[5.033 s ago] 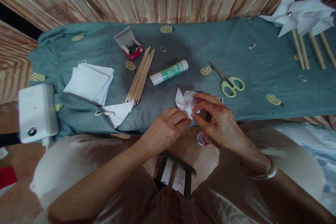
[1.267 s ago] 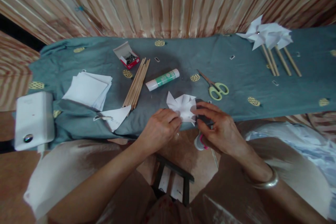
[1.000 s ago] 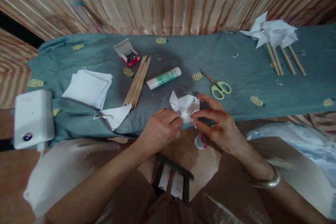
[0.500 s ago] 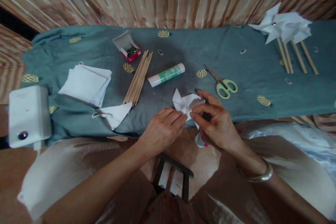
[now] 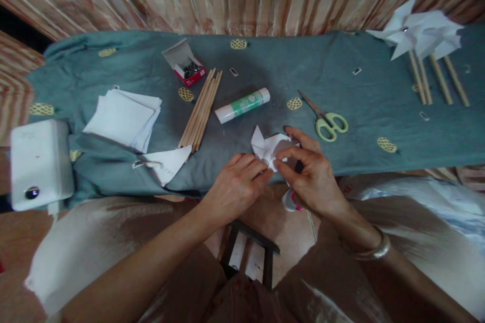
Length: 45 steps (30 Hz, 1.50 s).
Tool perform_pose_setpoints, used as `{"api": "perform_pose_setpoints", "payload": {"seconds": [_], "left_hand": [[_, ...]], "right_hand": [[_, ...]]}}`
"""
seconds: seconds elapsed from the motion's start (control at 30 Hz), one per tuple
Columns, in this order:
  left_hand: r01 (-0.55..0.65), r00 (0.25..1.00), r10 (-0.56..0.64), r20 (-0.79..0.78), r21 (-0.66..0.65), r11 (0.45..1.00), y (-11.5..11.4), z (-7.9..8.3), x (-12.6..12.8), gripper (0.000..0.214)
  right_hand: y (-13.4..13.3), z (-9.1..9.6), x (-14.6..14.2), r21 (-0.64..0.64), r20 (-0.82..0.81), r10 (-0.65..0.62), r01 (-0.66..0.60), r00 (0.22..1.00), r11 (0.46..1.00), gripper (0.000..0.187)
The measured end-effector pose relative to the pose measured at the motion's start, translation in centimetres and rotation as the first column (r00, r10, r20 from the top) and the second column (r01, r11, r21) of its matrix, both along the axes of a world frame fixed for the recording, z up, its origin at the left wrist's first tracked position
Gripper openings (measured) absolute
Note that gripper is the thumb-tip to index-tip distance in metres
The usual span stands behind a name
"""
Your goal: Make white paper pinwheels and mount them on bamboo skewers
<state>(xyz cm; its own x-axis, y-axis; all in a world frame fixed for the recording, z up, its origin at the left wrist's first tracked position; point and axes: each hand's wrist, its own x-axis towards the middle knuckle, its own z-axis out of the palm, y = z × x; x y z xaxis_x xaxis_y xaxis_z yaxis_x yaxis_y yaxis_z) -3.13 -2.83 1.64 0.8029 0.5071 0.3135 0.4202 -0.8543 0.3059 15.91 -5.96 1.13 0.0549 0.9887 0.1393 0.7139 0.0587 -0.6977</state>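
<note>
A white paper pinwheel [image 5: 267,147] is between my two hands at the near edge of the cloth-covered table. My left hand [image 5: 239,185] is closed on its lower left side, fingers curled over the paper. With thumb and forefinger, my right hand [image 5: 311,171] pinches the pinwheel near its middle; its other fingers curl behind the right blades. My fingers cover part of the centre, so any small item there is hidden. Beyond the hands lie a glue stick [image 5: 244,105] and green-handled scissors [image 5: 326,121].
Several wooden sticks [image 5: 200,111] lie left of the glue stick, near a red box of small metal pins [image 5: 192,73]. At left are stacked paper squares [image 5: 119,117], a paper scrap [image 5: 170,162] and a white device [image 5: 41,164]. Finished pinwheels [image 5: 426,33] lie far right.
The view has shifted slightly, so the table things sit a little differently in the picture. Both hands keep their hold on the pinwheel, with only slight finger movement.
</note>
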Motion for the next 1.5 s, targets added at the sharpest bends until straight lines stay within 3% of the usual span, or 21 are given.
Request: {"api": "perform_pose_setpoints", "payload": {"seconds": [1.5], "left_hand": [[0.010,1.000,-0.010,0.006,-0.075,0.997,0.00,-0.16,0.00,0.016]], "right_hand": [[0.18,-0.10,-0.31,0.032,0.062,-0.003,0.001,0.998,0.999,0.007]]}}
